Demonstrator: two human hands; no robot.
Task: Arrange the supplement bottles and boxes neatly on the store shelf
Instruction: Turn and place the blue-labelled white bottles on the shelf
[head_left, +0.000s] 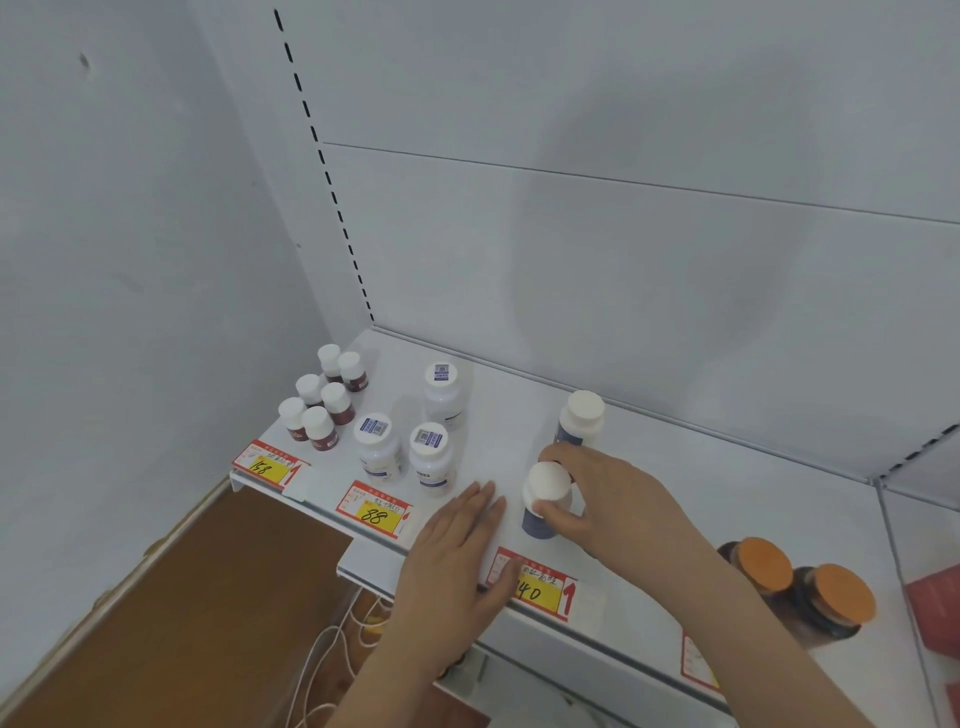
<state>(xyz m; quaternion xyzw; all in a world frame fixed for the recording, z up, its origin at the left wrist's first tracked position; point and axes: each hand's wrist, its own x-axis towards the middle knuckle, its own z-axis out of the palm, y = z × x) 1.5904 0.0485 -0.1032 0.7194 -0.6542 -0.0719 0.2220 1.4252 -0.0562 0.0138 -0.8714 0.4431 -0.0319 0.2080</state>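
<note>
My right hand (597, 493) grips a dark blue bottle with a white cap (545, 491), standing near the front of the white shelf (498, 415). A second bottle of the same kind (582, 418) stands just behind it. My left hand (457, 551) lies flat on the shelf's front edge, left of the held bottle, fingers straight. Three white bottles (431, 457) with code stickers on their caps stand in the middle. Several small dark red bottles with white caps (324, 400) form two rows at the far left.
Two brown bottles with orange lids (810, 592) stand at the right, past my right forearm. Red and yellow price tags (374, 512) line the shelf front. A red box (935, 608) shows at the right edge. White cables (332, 649) hang below over a brown floor.
</note>
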